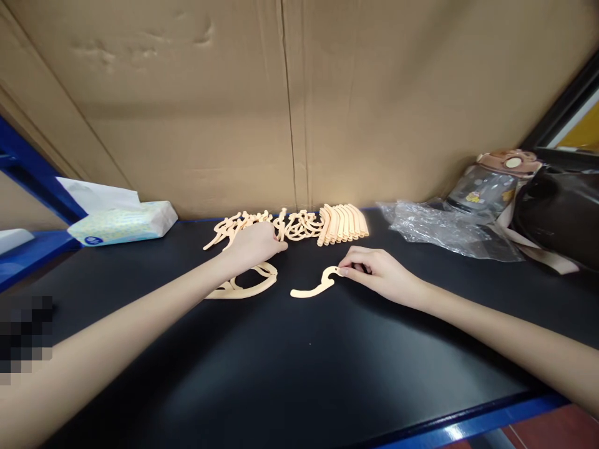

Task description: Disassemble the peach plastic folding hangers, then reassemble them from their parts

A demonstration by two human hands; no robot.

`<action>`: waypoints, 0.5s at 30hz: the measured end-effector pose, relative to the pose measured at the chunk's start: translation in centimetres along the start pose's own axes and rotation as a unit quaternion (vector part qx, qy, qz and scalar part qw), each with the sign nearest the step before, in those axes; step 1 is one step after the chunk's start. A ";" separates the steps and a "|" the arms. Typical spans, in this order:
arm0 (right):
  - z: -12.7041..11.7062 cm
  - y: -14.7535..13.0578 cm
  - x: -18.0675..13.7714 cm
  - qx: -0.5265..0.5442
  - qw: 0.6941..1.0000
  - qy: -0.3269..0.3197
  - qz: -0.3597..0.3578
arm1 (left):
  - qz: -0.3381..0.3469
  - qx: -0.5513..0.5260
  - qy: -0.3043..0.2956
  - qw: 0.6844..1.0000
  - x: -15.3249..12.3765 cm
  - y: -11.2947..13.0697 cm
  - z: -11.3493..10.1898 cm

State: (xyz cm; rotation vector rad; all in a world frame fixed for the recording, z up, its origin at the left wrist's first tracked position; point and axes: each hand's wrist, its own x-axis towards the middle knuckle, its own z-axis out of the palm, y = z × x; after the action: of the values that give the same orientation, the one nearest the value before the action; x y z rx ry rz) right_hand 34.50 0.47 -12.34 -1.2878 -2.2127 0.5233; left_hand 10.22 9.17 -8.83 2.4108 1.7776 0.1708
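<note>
My right hand pinches one end of a curved cream plastic hanger piece between thumb and fingers. Its hooked end is at my fingertips and its long arm points left, low over the black tabletop. Farther forward, my left hand is closed at the row of loose parts, with a small upright cream plastic piece at its fingertips. Under my left wrist lies a cream hanger, partly hidden by the forearm.
Curved cream arms lie stacked side by side at the back, beside a heap of hook-shaped parts. A tissue pack stands left. Clear plastic bags, a drinking bottle and a dark bag are right. Cardboard walls the back.
</note>
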 end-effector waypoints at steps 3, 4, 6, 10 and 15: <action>0.0 -0.1 0.0 -0.001 1.000 0.000 0.001 | -0.001 -0.012 0.001 1.000 -0.3 0.1 -0.1; 0.0 -0.1 -0.1 -0.002 1.000 0.001 0.001 | -0.001 -0.015 0.006 1.000 -0.5 0.2 -0.2; 0.0 0.0 0.0 -0.005 1.000 0.006 0.003 | 0.004 -0.018 0.022 1.000 -1.1 0.4 -0.6; 0.1 0.3 0.1 -0.011 1.000 0.018 0.003 | 0.034 -0.026 0.053 0.998 -3.4 1.2 -1.7; 0.2 0.2 0.1 -0.027 1.000 0.013 0.001 | 0.094 -0.042 0.055 0.993 -8.0 2.0 -1.4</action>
State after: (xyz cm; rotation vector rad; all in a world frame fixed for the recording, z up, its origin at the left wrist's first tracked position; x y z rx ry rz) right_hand 34.50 0.67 -12.57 -1.3174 -2.2175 0.4471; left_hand 9.49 1.04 -7.13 2.5515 1.5477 0.3982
